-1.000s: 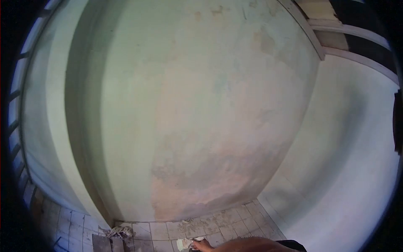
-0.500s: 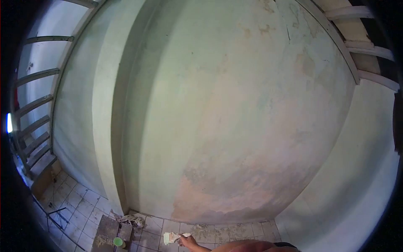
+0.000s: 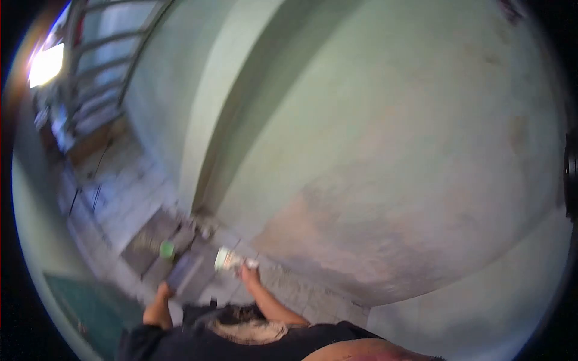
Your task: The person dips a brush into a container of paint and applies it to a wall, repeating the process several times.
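At the far left a glowing white rectangle of light (image 3: pixel 47 65) shines beside a grey frame with parallel bars (image 3: pixel 99 67), while on the near left a dark green flat panel (image 3: pixel 84 307) leans into view. A floor of pale square tiles (image 3: pixel 135 189) runs between them, and on it lies a brown-grey flat board (image 3: pixel 143 239). Nearer, the person's left hand (image 3: pixel 164 290) reaches out from a black garment (image 3: pixel 198 343), at the near end of a bluish-grey flat strip (image 3: pixel 185 272); the hand is small and blurred, so I cannot tell whether its fingers are spread or pressed together, or whether they grip the strip. Just beyond that hand, a small light green round cup (image 3: pixel 167 249) stands by the right part of the board. Farther right, a crumpled greyish cloth-like heap (image 3: pixel 206 230) lies near the foot of a pale green upright pillar (image 3: pixel 226 90). Right of the strip, a wide flat brush with pale green bristles (image 3: pixel 226 260) points leftward, seen against the tiles on the near side of the pillar's foot. The person's right hand (image 3: pixel 248 274) has its fingers closed around the brush's whitish handle. Beyond rises a pale green plaster wall (image 3: pixel 391 120) with a peach-and-grey stained lower part, meeting a pale side wall (image 3: pixel 457 313) at the near right.
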Tool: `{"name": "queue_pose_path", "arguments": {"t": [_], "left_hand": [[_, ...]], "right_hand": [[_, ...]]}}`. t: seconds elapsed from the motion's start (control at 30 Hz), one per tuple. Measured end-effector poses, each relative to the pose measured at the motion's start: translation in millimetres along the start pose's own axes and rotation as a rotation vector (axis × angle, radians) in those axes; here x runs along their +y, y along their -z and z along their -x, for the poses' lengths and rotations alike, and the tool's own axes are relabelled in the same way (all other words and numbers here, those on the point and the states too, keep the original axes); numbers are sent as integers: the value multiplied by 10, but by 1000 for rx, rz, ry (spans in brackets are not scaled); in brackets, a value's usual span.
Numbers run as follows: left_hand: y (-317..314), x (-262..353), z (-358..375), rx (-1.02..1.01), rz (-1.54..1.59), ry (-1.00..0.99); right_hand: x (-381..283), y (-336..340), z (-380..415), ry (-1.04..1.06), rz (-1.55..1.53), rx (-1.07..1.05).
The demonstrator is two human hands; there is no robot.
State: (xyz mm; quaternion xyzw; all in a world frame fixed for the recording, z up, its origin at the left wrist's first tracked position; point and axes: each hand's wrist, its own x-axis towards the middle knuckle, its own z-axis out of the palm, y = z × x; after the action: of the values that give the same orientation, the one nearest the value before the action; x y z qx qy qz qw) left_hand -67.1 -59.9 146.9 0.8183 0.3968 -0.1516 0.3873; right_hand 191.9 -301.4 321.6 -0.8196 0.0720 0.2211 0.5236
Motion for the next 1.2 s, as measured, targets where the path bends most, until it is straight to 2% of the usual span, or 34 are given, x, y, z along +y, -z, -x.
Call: {"name": "queue_pose_path", "arguments": {"t": [0.03,0.07,0.1,0.13,0.17,0.2,0.23,0.3,0.37,0.47,0.53,0.6,0.63,0.67,0.73,0.77,0.8,0.87,0.93,1.0,1.03,1.07,1.13,1.17,1.2], "left_hand": [[-135,-207,-211,-25,-87,-16],[-388,-442,-250,-26,14,19],[-266,-369,-151,-102,48,18],[-201,-323,45,-73,152,143],[-212,-318,159,-3,241,159],[-231,-314,264,68,329,168],[-193,-220,462,167,204,178],[15,13,921,179,350,279],[-284,10,1138,211,417,370],[-562,-172,1343,221,515,508],[-638,-165,1388,256,558,583],[-697,62,1435,283,587,686],[-844,81,1398,373,624,734],[-939,90,1366,457,649,776],[-1092,218,1293,509,884,857],[-1380,20,1240,569,959,870],[-1467,93,1121,598,1062,909],[-1421,367,833,595,1313,999],[-1669,394,475,651,1470,1028],[-1687,471,184,697,1629,987],[-1850,344,64,652,1661,936],[-1843,290,-85,617,1730,972],[-1836,223,-337,704,1854,1036],[-1971,86,-471,710,1886,1049],[-2101,-69,-595,713,1915,1057]], "right_hand": [[-274,4,216,-67,-13,11],[-400,124,454,17,-15,-24],[-405,116,476,52,68,42],[-434,178,495,-42,44,-149],[-402,185,442,-151,-157,-231],[-329,190,378,-201,-214,-251],[-259,188,336,-241,-279,-262],[-274,194,367,-269,-239,-256],[-175,210,292,-281,-241,-210],[-127,30,73,-248,-167,-262],[-225,-213,-304,-297,-111,-324],[-325,-376,-692,-203,-39,-364],[-293,-473,-847,-101,51,-362],[-195,-551,-1047,-120,66,-386],[60,-698,-1453,279,420,-378],[157,-825,-1383,238,425,-366],[162,-907,-1499,231,417,-358],[213,-1133,-1861,261,677,-474],[433,-1318,-2203,402,794,-530],[664,-1513,-2521,439,927,-569],[752,-1637,-2635,423,1020,-593],[965,-1737,-2815,457,1012,-571],[1275,-1990,-3090,482,1001,-576],[1317,-2134,-3164,466,1002,-597],[1408,-2273,-3241,537,1012,-584]]}}
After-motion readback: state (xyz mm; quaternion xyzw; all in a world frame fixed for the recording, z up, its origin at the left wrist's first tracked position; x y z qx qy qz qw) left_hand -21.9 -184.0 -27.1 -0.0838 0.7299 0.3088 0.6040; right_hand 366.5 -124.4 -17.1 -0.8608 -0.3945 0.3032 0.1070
